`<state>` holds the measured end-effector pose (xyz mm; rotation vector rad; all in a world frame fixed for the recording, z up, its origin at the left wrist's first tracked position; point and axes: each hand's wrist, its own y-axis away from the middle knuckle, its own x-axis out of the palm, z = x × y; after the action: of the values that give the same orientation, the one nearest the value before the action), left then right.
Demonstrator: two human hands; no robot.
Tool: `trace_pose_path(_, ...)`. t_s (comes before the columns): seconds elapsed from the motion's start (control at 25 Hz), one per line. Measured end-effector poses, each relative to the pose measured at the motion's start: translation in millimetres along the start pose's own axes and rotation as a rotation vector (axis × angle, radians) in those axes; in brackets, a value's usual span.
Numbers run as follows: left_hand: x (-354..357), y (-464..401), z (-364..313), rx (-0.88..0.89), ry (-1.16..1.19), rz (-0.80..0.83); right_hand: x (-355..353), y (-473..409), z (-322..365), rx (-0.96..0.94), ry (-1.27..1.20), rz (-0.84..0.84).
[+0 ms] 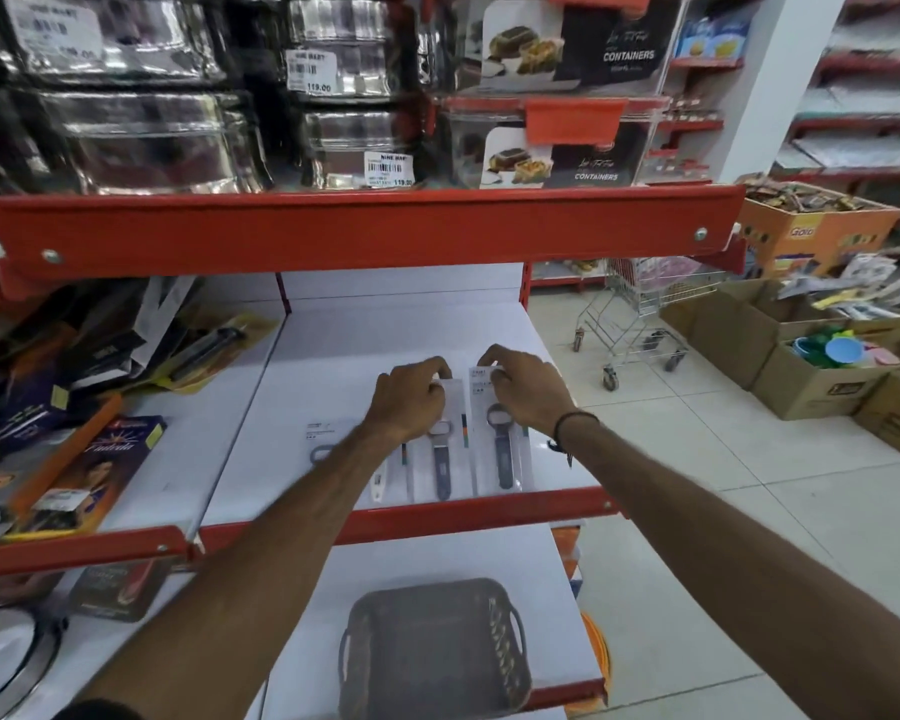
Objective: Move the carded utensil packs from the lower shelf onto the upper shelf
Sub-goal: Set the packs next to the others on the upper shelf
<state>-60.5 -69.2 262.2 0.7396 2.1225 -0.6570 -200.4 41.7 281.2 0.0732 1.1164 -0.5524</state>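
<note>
At frame centre we see 2 carded utensil packs [471,439] lying side by side on the upper shelf [411,517]. Our left hand [411,394] pinches one pack's top; our right hand [523,387] pinches the other's. A 3rd pack [328,439] lies half hidden under our left forearm.
</note>
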Motion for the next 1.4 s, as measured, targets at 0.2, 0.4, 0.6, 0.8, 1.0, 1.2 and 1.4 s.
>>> trace_pose_path(0.2, 13.0, -3.8, 18.5, 0.022, -0.188, 0.049, 22.1, -2.7, -15.3, 0.013, 0.123, 0.146)
trace_pose_path(0.4, -45.3, 14.0, 52.2, -0.089, -0.181, 0.256, 26.6, 1.4, -3.7, -0.069, 0.18, 0.24)
trace_pose_path(0.6, -95.6, 38.3, 78.4, -0.251, -0.361, 0.586, 40.1, 2.4, 50.8, -0.153, 0.072, 0.575)
trace_pose_path(0.8, -87.4, 61.1, 87.5, -0.241, -0.371, 0.597, 57.1, 5.3, 72.0, -0.196, 0.205, 0.671)
trace_pose_path(1.0, -86.6, 61.5, 92.5, -0.202, -0.367, 0.595, 65.9, 1.9, 74.1, -0.139, 0.142, 0.575)
trace_pose_path(1.2, -84.6, 57.5, 91.8, -0.184, -0.401, 0.608, 66.8, 2.6, 76.3, -0.125, 0.136, 0.546)
trace_pose_path(1.4, -78.5, 50.1, 74.0, -0.035, -0.548, 0.51, 43.1, 3.8, 65.3, -0.113, 0.183, 0.555)
